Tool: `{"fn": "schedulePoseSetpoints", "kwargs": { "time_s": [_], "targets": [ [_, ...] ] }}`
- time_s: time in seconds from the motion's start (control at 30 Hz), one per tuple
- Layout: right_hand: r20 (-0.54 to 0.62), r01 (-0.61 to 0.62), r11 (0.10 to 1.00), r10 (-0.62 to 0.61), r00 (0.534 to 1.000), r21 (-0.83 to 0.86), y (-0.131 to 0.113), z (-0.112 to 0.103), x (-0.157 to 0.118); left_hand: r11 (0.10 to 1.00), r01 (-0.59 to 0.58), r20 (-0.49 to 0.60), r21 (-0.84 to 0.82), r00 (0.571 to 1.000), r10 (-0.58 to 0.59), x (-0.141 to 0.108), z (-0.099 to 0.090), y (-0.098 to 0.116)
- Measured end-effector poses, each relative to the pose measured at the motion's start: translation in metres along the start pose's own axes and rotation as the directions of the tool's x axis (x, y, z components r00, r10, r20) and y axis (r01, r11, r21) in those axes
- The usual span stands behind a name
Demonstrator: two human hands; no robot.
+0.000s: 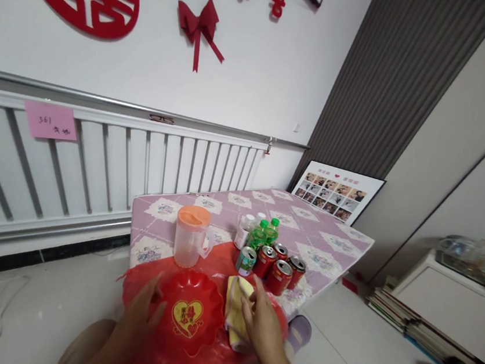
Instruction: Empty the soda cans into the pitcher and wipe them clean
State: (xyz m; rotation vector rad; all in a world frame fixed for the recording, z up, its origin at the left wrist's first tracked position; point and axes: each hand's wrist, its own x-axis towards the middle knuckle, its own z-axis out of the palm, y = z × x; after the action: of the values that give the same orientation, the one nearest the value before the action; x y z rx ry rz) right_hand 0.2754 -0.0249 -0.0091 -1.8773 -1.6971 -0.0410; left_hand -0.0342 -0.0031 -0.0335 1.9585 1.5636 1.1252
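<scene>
A red scalloped tray (170,328) with a yellow heart print lies on red plastic sheeting (144,276). My left hand (143,310) is over the tray's left side, fingers apart and nothing in them. My right hand (262,318) is at the right edge of a folded yellow cloth (235,310), its fingers spread; whether it touches the cloth is unclear. Behind the tray stands a clear pitcher (187,244) with an orange lid. Several cans, such as a red can (279,278) and a green can (245,261), stand beyond the cloth, near green-capped bottles (258,235) and white-capped bottles (244,232).
The table (239,214) has a purple patterned cloth. Behind it runs a white radiator (126,160) with a pink note (51,121). A photo board (336,191) leans at the far end. A slipper (299,330) is on the floor; a cabinet (449,293) stands at right.
</scene>
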Motion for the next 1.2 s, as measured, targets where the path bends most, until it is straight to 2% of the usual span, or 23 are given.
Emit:
{"fn": "schedulePoseSetpoints", "kwargs": {
  "time_s": [0.03, 0.1, 0.23, 0.33, 0.43, 0.6, 0.7, 0.87, 1.0, 1.2],
  "targets": [
    [0.014, -0.017, 0.999, 0.018, 1.000, -0.029, -0.011, -0.008, 0.003, 1.000, 0.013, 0.067, -0.014, 0.998, -0.012, 0.010, -0.007, 0.014],
    [0.012, -0.031, 0.991, 0.033, 0.999, -0.130, -0.034, -0.023, 0.007, 0.999, 0.035, 0.111, 0.013, 0.993, -0.036, 0.028, -0.019, 0.046],
    [0.013, -0.033, 0.967, 0.038, 0.999, -0.254, -0.072, -0.043, 0.015, 0.986, -0.018, 0.140, 0.167, 0.990, -0.005, 0.050, -0.034, 0.103],
    [0.044, -0.027, 0.954, 0.041, 0.998, -0.297, -0.090, -0.052, 0.020, 0.950, -0.065, 0.172, 0.305, 0.985, 0.012, 0.059, -0.036, 0.132],
    [0.082, -0.027, 0.937, 0.059, 0.995, -0.349, -0.100, -0.059, 0.025, 0.896, -0.097, 0.204, 0.433, 0.979, 0.007, 0.066, -0.036, 0.149],
    [0.087, -0.026, 0.918, 0.065, 0.994, -0.395, -0.107, -0.058, 0.030, 0.846, -0.145, 0.248, 0.513, 0.969, 0.016, 0.071, -0.034, 0.159],
    [0.091, -0.045, 0.918, 0.088, 0.992, -0.393, -0.107, -0.052, 0.029, 0.829, -0.145, 0.265, 0.540, 0.964, -0.004, 0.067, -0.031, 0.157],
    [0.077, -0.007, 0.914, 0.042, 0.996, -0.406, -0.104, -0.043, 0.026, 0.798, -0.176, 0.293, 0.576, 0.956, 0.000, 0.060, -0.025, 0.149],
    [0.071, -0.006, 0.906, 0.040, 0.997, -0.424, -0.103, -0.039, 0.025, 0.800, -0.192, 0.295, 0.569, 0.955, 0.020, 0.059, -0.022, 0.144],
    [0.113, 0.017, 0.940, 0.023, 0.993, -0.342, -0.103, -0.039, 0.022, 0.829, -0.203, 0.294, 0.521, 0.955, 0.049, 0.058, -0.018, 0.137]
  ]
}}
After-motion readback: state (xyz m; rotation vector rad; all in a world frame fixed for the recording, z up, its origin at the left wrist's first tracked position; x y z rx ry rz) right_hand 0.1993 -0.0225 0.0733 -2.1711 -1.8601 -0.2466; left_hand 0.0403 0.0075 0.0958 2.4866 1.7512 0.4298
